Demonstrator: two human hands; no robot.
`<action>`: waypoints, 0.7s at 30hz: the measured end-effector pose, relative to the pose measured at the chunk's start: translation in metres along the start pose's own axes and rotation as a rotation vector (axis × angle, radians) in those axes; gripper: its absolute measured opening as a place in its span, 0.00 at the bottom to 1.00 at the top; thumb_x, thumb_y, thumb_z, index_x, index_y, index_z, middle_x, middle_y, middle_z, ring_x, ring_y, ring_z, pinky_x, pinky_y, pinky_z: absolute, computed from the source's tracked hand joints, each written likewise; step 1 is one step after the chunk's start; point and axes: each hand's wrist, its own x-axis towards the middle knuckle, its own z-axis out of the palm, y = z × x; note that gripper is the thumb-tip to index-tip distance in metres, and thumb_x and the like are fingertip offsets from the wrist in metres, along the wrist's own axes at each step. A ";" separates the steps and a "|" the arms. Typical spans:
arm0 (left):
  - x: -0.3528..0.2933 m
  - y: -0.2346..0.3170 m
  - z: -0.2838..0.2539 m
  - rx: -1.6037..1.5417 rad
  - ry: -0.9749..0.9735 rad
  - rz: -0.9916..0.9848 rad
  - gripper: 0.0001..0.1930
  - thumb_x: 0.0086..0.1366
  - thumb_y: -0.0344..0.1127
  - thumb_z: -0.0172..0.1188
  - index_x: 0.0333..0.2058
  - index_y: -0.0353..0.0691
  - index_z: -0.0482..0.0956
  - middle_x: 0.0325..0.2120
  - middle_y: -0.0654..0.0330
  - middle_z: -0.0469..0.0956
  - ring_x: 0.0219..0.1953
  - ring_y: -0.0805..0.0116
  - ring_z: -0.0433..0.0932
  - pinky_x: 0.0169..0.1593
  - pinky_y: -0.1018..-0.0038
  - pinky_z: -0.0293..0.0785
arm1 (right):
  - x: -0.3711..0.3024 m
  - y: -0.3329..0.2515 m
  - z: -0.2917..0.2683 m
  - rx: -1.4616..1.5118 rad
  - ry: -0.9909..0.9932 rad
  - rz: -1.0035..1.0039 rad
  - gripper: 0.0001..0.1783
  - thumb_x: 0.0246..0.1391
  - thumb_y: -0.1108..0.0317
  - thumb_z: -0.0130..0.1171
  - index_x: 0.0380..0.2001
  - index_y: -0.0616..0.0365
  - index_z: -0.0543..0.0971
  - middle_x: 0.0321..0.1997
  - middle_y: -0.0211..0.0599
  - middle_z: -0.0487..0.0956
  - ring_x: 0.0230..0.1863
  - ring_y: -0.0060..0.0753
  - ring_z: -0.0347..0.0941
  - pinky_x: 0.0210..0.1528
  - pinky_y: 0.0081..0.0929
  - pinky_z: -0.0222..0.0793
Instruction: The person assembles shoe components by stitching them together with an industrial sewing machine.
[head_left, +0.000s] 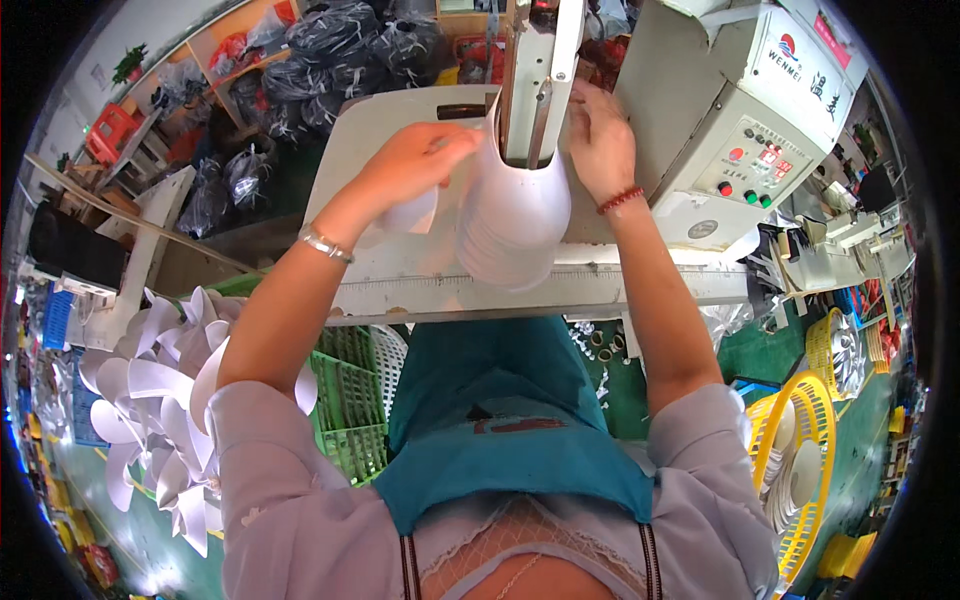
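A glossy white, curved sheet-like piece (513, 220) hangs over the front of the bench, wrapped round the foot of an upright metal machine post (541, 100). My left hand (425, 165) is bent, its fingertips closed at the piece's upper left edge. Below its palm shows another small white flap (411, 212); whether it belongs to the same piece, I cannot tell. On the other side of the post, my right hand (602, 145) has its fingers curled, their tips partly hidden behind the metal. What they grip cannot be made out.
A machine cabinet (700, 150) with coloured buttons stands close on the right. White curved pieces (165, 400) are heaped at lower left beside a green crate (350, 400). A yellow basket (825, 450) holds white pieces at lower right. Black bags (330, 50) are piled behind the bench (375, 290).
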 end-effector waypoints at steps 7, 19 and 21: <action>-0.024 0.041 -0.029 -0.788 0.053 -0.135 0.21 0.63 0.51 0.46 0.20 0.40 0.73 0.09 0.70 0.57 0.10 0.81 0.52 0.14 0.82 0.47 | -0.030 -0.005 -0.011 0.206 0.203 -0.268 0.18 0.48 0.76 0.51 0.46 0.58 0.71 0.38 0.44 0.74 0.34 0.47 0.72 0.38 0.34 0.70; -0.031 0.083 -0.002 -0.916 0.156 0.162 0.25 0.64 0.53 0.41 0.14 0.42 0.57 0.12 0.63 0.62 0.13 0.74 0.55 0.18 0.77 0.52 | -0.069 -0.094 -0.028 1.134 -0.407 0.045 0.08 0.52 0.68 0.58 0.31 0.60 0.71 0.24 0.26 0.72 0.24 0.11 0.65 0.25 0.13 0.62; -0.032 0.086 0.003 -0.764 0.279 0.093 0.25 0.63 0.55 0.40 0.19 0.40 0.66 0.20 0.60 0.71 0.19 0.71 0.66 0.24 0.79 0.62 | -0.061 -0.084 -0.032 1.041 -0.287 -0.063 0.07 0.54 0.68 0.56 0.29 0.60 0.70 0.24 0.23 0.72 0.24 0.09 0.63 0.24 0.11 0.60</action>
